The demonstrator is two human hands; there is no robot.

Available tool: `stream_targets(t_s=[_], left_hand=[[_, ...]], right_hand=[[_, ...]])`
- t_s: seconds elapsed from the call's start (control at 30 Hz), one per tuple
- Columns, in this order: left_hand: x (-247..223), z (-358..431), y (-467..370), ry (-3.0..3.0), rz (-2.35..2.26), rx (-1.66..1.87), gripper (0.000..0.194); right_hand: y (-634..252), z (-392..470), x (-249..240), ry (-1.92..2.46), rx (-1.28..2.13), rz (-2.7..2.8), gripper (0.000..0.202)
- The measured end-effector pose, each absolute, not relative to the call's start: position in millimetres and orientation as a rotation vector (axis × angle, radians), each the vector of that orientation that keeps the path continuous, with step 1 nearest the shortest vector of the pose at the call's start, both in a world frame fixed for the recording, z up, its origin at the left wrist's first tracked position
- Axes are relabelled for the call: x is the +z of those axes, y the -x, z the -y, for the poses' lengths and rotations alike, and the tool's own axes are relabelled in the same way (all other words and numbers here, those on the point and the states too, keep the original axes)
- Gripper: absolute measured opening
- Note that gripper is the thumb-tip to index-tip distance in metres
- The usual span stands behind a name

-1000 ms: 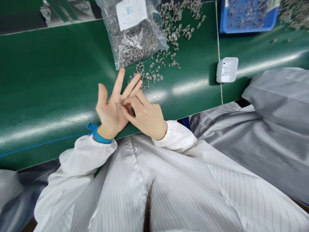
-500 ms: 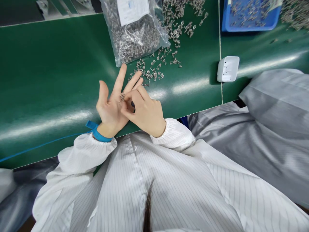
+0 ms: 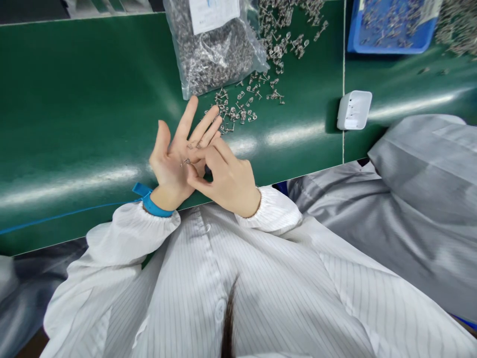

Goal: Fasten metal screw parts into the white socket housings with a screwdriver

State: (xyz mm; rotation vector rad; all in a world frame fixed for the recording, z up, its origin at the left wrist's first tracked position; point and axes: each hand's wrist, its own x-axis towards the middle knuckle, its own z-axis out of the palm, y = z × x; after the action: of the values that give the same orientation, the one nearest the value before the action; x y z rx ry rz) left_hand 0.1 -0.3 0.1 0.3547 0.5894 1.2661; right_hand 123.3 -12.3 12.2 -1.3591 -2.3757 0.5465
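Observation:
My left hand (image 3: 171, 166) is palm up with its fingers stretched and spread, and a few small metal springs (image 3: 195, 145) lie on it near the finger bases. Over that palm, thumb and forefinger of my right hand (image 3: 231, 179) pinch one torsion spring (image 3: 187, 161), its thin leg pointing left. Part of the left palm is hidden behind the right hand. Just beyond my fingertips, loose torsion springs (image 3: 243, 115) are scattered on the green table (image 3: 93, 109). A clear plastic bag (image 3: 219, 64) full of springs lies behind them.
A small white box (image 3: 356, 110) stands at the right by a pale seam. Farther back are a blue tray (image 3: 391, 48) of metal parts and another heap of parts (image 3: 456, 30). A blue wrist strap (image 3: 156, 206) with a cord circles my left wrist. Grey-clothed person (image 3: 428, 164) sits at right.
My right fingers have drawn slightly down and back from the springs on the left palm, and a single spring now shows at their tips. The view has shifted slightly.

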Motion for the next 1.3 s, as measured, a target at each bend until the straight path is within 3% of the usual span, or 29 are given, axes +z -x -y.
stream_targets(t_s=[0.1,0.3,0.43,0.8,1.3], left_hand=[[-1,1,-1,-0.368,-0.591,1.275,0.062],[-3,5,-7,-0.466,-0.768,1.271,0.027],[-5,6,-10,-0.480,-0.830,1.279,0.013],[-22,5,-14,-0.536,-0.925,1.254,0.033],[-23,2,-14,-0.403,-0.953,1.304,0.014]], right_hand=[[-123,12,9,1.372,0.505,2.366,0.025],[-132,0,12,1.481,0.417,2.207,0.026],[-138,-6,13,1.543,0.407,2.153,0.028],[-145,-14,12,1.562,0.423,2.126,0.027],[-147,-15,9,1.525,0.426,2.304,0.042]])
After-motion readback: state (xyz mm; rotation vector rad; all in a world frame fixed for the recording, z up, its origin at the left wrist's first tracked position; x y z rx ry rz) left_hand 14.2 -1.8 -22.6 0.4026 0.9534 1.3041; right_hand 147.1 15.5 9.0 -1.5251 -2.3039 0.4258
